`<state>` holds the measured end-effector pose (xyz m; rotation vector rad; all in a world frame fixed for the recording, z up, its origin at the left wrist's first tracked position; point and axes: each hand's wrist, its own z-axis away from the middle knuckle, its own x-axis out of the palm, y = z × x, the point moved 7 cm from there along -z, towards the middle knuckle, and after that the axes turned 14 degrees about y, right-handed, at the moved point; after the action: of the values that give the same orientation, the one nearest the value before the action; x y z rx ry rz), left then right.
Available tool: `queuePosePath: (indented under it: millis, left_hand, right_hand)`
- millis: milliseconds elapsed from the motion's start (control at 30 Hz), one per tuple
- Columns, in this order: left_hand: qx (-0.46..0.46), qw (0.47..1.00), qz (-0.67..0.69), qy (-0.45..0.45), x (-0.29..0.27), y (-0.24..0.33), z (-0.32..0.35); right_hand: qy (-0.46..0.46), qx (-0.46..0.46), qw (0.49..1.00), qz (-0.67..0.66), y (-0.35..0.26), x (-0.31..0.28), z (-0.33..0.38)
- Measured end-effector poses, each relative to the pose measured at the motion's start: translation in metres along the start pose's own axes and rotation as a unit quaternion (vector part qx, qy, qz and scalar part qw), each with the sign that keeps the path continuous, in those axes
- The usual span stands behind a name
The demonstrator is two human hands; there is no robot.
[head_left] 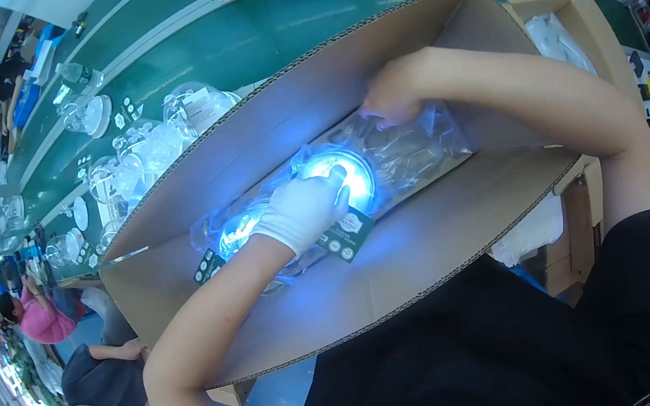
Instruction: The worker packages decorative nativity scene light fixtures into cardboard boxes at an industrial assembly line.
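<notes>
Clear bagged round lamp [338, 175], glowing blue, lies mid-frame inside the open cardboard box [402, 250]. Gloved left hand [304, 209] presses on it, grip unclear; dark green diamond-shaped tags [345, 236] just below. Bare right hand [391, 93] pinches the clear bags [410, 146], upper centre.

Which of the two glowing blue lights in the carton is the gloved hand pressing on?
The brighter one, nearer the bare right hand. The gloved left hand rests on its edge, while the dimmer light sits beside the wrist, untouched.
</notes>
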<state>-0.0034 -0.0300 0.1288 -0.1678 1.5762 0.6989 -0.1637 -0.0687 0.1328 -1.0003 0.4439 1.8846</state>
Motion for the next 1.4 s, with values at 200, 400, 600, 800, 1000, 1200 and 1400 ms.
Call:
queuePosePath:
  millis: [200, 400, 600, 800, 1000, 1200, 1400]
  left_hand:
    - [0.033, 0.995, 0.003, -0.091, 0.004, 0.003, -0.016]
    - [0.082, 0.988, 0.046, -0.122, 0.003, 0.006, -0.016]
    - [0.105, 0.983, 0.056, -0.140, -0.003, 0.011, -0.029]
    - [0.106, 0.983, 0.069, -0.132, -0.005, 0.003, -0.025]
    - [0.100, 0.980, 0.068, -0.156, -0.005, 0.003, -0.025]
    - [0.124, 0.981, 0.067, -0.135, -0.006, 0.005, -0.023]
    - [0.099, 0.981, 0.071, -0.151, -0.010, 0.000, -0.016]
  right_hand:
    - [-0.192, -0.049, 0.978, -0.063, 0.000, 0.088, 0.011]
    - [-0.179, -0.001, 0.980, 0.084, 0.024, 0.129, 0.002]
    - [-0.114, 0.076, 0.981, 0.134, 0.093, 0.175, -0.033]
    - [-0.117, -0.001, 0.967, 0.226, 0.081, 0.162, -0.041]
    - [0.061, -0.097, 0.959, 0.260, 0.076, 0.156, -0.025]
    - [-0.002, -0.046, 0.966, 0.256, 0.070, 0.171, -0.038]
    - [-0.232, 0.008, 0.971, 0.056, -0.008, 0.125, -0.006]
